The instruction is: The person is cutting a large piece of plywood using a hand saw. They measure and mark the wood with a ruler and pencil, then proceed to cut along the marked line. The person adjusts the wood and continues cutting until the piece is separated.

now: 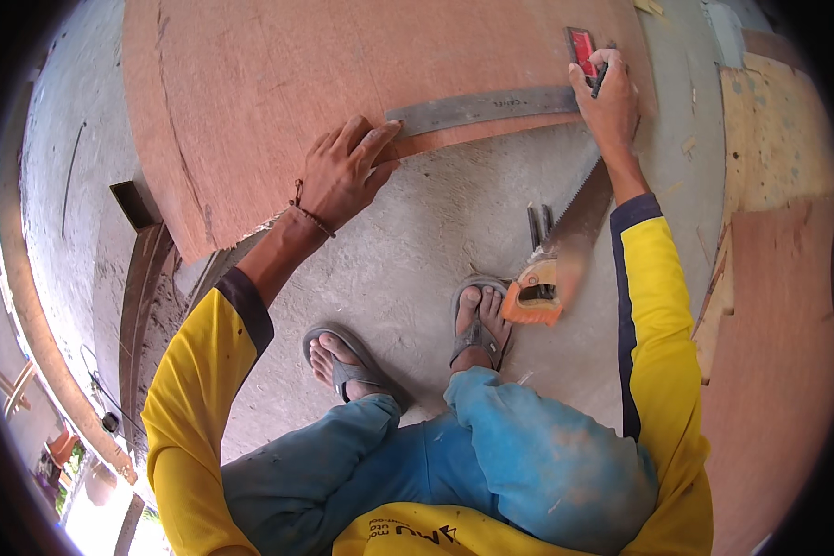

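A brown plywood sheet [343, 65] spreads out ahead of me. Along its near edge lies a steel try square [491, 108] with a red-faced stock at its right end. My left hand [347, 167] bends over the edge of the sheet, index fingertip on the left end of the blade and thumb lower, by the sheet's edge. At the other end, by the stock, my right hand [610, 97] is closed around a slim black pen [601, 80]. Its tip is hard to make out. Below that hand a handsaw [579, 218] with an orange handle leans from the sheet's edge toward my foot.
Two dark rods [539, 224] are beside the saw on the concrete floor [389, 269]. Cut plywood pieces [778, 306] lie along the right. Metal channel lengths [144, 278] are at the left, near a cable [111, 403]. My sandalled feet are just below the saw handle.
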`<action>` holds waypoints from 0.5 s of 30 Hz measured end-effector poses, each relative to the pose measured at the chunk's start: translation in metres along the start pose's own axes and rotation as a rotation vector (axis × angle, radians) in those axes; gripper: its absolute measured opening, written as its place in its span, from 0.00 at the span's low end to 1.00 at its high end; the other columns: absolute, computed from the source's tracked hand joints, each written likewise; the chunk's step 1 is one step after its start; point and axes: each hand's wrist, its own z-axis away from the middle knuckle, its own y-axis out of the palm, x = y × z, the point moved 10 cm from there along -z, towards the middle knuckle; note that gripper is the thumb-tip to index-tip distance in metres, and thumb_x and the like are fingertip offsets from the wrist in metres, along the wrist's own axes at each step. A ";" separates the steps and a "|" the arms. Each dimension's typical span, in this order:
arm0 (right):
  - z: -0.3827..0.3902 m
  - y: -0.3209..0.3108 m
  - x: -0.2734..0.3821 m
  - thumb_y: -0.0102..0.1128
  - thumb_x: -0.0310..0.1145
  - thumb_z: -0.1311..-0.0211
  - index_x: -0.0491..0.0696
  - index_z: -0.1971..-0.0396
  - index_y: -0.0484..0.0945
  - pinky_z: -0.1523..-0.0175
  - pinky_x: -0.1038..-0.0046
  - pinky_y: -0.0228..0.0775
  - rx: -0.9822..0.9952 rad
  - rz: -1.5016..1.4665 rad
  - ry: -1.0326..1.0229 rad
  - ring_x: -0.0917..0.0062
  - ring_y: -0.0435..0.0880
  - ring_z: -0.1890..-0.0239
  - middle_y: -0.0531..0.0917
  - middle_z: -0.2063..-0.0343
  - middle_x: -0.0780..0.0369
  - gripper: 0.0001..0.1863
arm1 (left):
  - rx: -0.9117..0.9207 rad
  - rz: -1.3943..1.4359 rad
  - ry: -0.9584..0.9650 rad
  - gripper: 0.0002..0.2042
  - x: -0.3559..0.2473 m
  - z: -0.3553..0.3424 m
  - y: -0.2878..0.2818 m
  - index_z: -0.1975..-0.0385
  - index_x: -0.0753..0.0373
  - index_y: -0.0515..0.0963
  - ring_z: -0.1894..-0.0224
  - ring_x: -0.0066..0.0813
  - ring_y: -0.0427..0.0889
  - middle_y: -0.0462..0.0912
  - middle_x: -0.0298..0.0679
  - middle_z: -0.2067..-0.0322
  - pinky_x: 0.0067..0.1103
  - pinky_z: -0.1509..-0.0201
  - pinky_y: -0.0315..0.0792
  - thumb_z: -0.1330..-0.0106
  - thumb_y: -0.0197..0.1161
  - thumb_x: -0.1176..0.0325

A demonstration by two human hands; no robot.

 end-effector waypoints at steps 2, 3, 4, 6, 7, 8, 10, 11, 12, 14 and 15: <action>0.002 -0.008 0.006 0.65 0.39 0.41 0.49 0.58 0.73 0.55 0.59 0.72 -0.050 0.019 -0.026 0.58 0.81 0.60 0.80 0.63 0.57 0.16 | -0.004 -0.007 0.008 0.23 0.000 0.000 0.000 0.45 0.56 0.76 0.61 0.34 0.80 0.77 0.38 0.61 0.31 0.55 0.78 0.43 0.71 0.66; 0.005 -0.015 0.013 0.64 0.39 0.40 0.49 0.57 0.74 0.55 0.60 0.73 -0.101 0.034 -0.057 0.58 0.81 0.60 0.81 0.63 0.57 0.16 | -0.014 -0.024 0.013 0.23 0.001 0.001 -0.001 0.46 0.56 0.76 0.61 0.34 0.80 0.77 0.38 0.62 0.31 0.56 0.78 0.43 0.71 0.66; 0.009 -0.022 0.020 0.63 0.39 0.39 0.49 0.55 0.74 0.55 0.61 0.73 -0.151 0.049 -0.089 0.58 0.81 0.61 0.81 0.64 0.58 0.16 | -0.024 -0.040 0.018 0.23 0.000 0.002 -0.002 0.46 0.56 0.76 0.61 0.34 0.80 0.77 0.39 0.62 0.30 0.56 0.78 0.43 0.71 0.66; 0.024 -0.028 0.032 0.61 0.39 0.37 0.49 0.52 0.75 0.55 0.64 0.73 -0.070 -0.123 -0.105 0.60 0.82 0.63 0.83 0.66 0.58 0.16 | -0.027 -0.024 0.015 0.23 -0.002 0.000 -0.004 0.46 0.57 0.76 0.62 0.34 0.80 0.77 0.38 0.62 0.30 0.56 0.78 0.43 0.71 0.67; 0.035 -0.030 0.042 0.60 0.40 0.36 0.49 0.51 0.76 0.55 0.66 0.74 -0.025 -0.213 -0.111 0.61 0.83 0.64 0.83 0.67 0.58 0.17 | -0.025 -0.018 0.011 0.23 -0.002 0.000 -0.005 0.46 0.57 0.76 0.62 0.34 0.80 0.77 0.38 0.62 0.30 0.56 0.78 0.43 0.71 0.67; 0.047 -0.029 0.059 0.58 0.39 0.35 0.48 0.50 0.76 0.56 0.68 0.74 0.040 -0.304 -0.120 0.64 0.83 0.65 0.84 0.68 0.58 0.16 | -0.027 -0.009 0.017 0.23 -0.002 -0.001 -0.006 0.46 0.57 0.76 0.62 0.34 0.80 0.77 0.38 0.62 0.30 0.57 0.78 0.43 0.71 0.67; 0.070 -0.020 0.084 0.55 0.37 0.34 0.46 0.51 0.77 0.56 0.72 0.74 0.139 -0.511 -0.080 0.70 0.84 0.66 0.85 0.69 0.58 0.16 | -0.026 0.011 0.031 0.23 -0.003 -0.001 -0.006 0.47 0.58 0.76 0.62 0.34 0.80 0.77 0.38 0.63 0.30 0.57 0.79 0.43 0.71 0.68; 0.081 -0.013 0.088 0.54 0.36 0.34 0.45 0.51 0.77 0.57 0.72 0.74 0.171 -0.626 -0.034 0.73 0.84 0.66 0.85 0.69 0.58 0.15 | -0.033 0.008 0.036 0.23 -0.002 -0.001 -0.005 0.47 0.58 0.76 0.62 0.33 0.80 0.77 0.38 0.63 0.30 0.57 0.79 0.44 0.71 0.68; 0.089 -0.006 0.088 0.53 0.34 0.34 0.44 0.52 0.77 0.57 0.73 0.74 0.200 -0.741 0.014 0.75 0.84 0.66 0.85 0.69 0.58 0.15 | -0.040 0.004 0.044 0.23 -0.002 -0.001 -0.006 0.47 0.58 0.76 0.62 0.33 0.80 0.77 0.38 0.63 0.30 0.58 0.79 0.44 0.71 0.68; 0.088 -0.002 0.086 0.52 0.33 0.34 0.42 0.52 0.76 0.57 0.74 0.74 0.139 -0.742 -0.017 0.77 0.82 0.66 0.84 0.69 0.59 0.15 | -0.045 -0.002 0.048 0.23 -0.002 -0.001 -0.005 0.47 0.58 0.76 0.62 0.33 0.80 0.77 0.38 0.63 0.29 0.58 0.79 0.44 0.71 0.69; 0.085 0.001 0.084 0.51 0.33 0.34 0.42 0.52 0.75 0.57 0.74 0.73 0.108 -0.742 -0.032 0.78 0.82 0.66 0.84 0.69 0.59 0.15 | -0.045 -0.003 0.046 0.23 -0.001 -0.001 -0.004 0.47 0.58 0.76 0.62 0.33 0.80 0.77 0.38 0.63 0.29 0.58 0.79 0.44 0.71 0.69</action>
